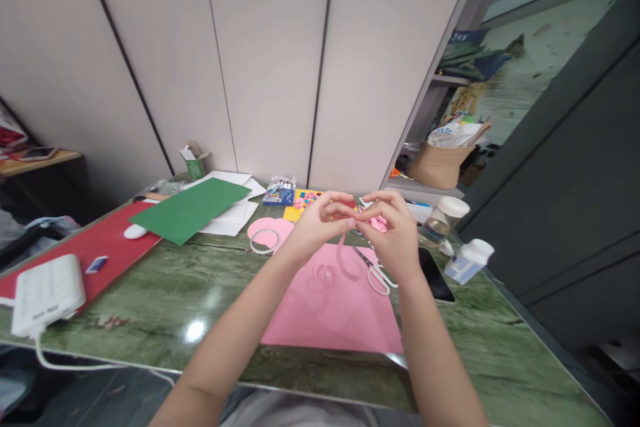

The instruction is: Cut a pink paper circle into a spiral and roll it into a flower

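Note:
My left hand (pixel 320 223) and my right hand (pixel 393 230) are raised together above a pink sheet (pixel 335 307) on the green marble table (pixel 200 287). Both pinch a curling pink paper strip (pixel 345 260) that hangs down between them in a loop. Part of the strip is rolled up inside my right fingers. White-handled scissors (pixel 377 275) lie on the pink sheet just under my right hand. A pink cut-out with a white ring on it (pixel 267 235) lies left of my left hand.
A green sheet (pixel 193 208) on white papers, a red sheet (pixel 107 243), a white power bank (pixel 47 290) with cable, a paint set (pixel 280 193), a black phone (pixel 436 273), two white-capped bottles (pixel 467 260) and a woven basket (pixel 440 163) surround the work area.

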The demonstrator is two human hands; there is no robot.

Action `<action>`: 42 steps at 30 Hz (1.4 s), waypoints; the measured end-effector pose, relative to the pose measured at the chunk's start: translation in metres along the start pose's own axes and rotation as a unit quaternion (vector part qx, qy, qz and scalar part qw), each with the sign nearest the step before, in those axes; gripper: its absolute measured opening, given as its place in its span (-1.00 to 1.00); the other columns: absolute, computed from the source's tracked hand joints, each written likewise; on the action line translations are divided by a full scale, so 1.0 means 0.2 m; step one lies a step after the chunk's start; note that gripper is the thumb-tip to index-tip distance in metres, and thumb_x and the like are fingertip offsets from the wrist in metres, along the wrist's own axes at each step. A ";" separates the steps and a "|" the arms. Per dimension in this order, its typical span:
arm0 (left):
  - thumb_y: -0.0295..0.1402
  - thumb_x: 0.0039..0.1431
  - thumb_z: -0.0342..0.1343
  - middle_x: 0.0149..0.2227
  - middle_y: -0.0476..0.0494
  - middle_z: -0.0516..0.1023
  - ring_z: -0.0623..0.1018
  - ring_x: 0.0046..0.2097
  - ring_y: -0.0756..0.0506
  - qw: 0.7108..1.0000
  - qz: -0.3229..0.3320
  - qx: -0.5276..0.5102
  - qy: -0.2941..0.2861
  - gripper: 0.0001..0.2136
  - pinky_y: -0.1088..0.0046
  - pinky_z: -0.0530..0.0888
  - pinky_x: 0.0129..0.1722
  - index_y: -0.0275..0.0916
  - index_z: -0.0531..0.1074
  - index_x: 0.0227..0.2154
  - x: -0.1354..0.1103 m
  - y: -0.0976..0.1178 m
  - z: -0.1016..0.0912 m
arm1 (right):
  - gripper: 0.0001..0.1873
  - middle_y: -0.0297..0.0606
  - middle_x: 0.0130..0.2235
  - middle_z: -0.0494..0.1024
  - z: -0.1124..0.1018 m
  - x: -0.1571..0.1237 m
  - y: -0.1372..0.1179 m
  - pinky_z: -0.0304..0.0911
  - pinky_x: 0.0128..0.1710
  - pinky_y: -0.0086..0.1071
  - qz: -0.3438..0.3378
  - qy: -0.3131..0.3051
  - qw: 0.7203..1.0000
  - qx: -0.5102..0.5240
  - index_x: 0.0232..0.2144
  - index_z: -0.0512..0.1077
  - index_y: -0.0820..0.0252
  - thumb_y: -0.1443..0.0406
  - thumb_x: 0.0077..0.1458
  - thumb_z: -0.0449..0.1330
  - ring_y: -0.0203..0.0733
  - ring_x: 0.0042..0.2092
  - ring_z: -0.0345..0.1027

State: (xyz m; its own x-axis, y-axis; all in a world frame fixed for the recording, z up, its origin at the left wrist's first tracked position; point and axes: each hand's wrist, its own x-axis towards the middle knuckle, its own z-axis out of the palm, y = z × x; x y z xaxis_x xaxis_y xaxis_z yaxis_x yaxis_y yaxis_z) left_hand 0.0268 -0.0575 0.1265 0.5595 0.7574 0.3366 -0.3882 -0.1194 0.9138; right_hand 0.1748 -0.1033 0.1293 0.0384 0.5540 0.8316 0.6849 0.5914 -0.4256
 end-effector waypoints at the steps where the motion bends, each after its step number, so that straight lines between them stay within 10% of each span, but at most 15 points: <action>1: -0.38 -0.07 0.24 -0.32 -0.07 0.48 0.47 -0.21 -0.02 1.000 -0.001 0.000 -0.003 -0.66 0.45 0.37 -0.21 -0.23 0.32 -0.19 0.00 0.00 0.00 | -0.89 -0.27 -0.25 0.40 0.00 0.00 0.00 0.28 -0.18 -0.23 0.002 0.000 1.000 0.003 -0.55 0.41 0.13 0.39 -0.05 0.24 -0.19 -0.18 0.33; 42: -0.40 -0.08 0.25 -0.35 -0.05 0.50 0.49 -0.28 0.01 0.999 -0.032 -0.032 -0.008 -0.65 0.54 0.31 -0.34 -0.20 0.35 -0.18 0.02 -0.03 -0.04 | -0.80 -0.23 -0.12 0.37 -0.07 0.01 0.02 0.32 -0.16 -0.23 -0.028 -0.137 0.990 0.000 -0.23 0.47 0.00 0.35 0.10 0.13 -0.19 -0.11 0.33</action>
State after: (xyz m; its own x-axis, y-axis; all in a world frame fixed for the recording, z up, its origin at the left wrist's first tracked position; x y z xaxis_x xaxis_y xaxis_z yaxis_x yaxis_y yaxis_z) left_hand 0.0252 -0.0492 0.1214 0.5960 0.7519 0.2820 -0.3971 -0.0292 0.9173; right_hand 0.1869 -0.1081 0.1347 -0.1984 0.6588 0.7256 0.6810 0.6251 -0.3814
